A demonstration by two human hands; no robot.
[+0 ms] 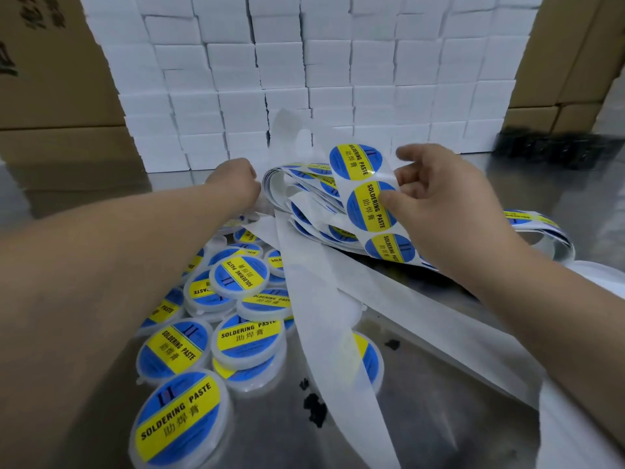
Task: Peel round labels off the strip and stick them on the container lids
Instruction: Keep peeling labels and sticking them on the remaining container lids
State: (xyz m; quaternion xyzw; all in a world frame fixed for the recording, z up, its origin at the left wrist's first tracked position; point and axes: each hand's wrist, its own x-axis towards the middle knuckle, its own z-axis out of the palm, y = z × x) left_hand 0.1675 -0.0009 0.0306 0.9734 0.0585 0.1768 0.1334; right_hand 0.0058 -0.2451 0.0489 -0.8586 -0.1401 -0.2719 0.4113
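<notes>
A wall of white boxes (338,79) stands behind the label strip (339,189), flanked by cardboard cartons (50,96), at a steel table (439,418) where soldering-paste lids are being labelled by hand. Long ribbons of spent backing paper (324,316) trail from under the strip towards the camera. To the left of the strip and nearer the camera lies a heap of labelled lids (209,346), each with a blue-and-yellow round label. No bare lid can be made out for certain.

The right hand (439,204) holds the strip raised above the table, thumb (389,198) pressed on the face of the middle label (367,208), with fingers curled round the strip's right edge and behind it. The left hand (236,184) reaches to a spot just left of the strip's coiled reserve. Its fingers are turned away from the camera, and whether they hold anything cannot be told.

The step in hand looks like freeing the next label. It would likely go best if the backing is bent sharply back under the label, so that an edge lifts by itself. That edge should then be taken lightly, keeping fingertips off the glue. The label should be centred on a lid and smoothed from the middle outwards. Black specks (314,407) on the table, nearer the camera than the strip, are best kept clear of the sticky side
</notes>
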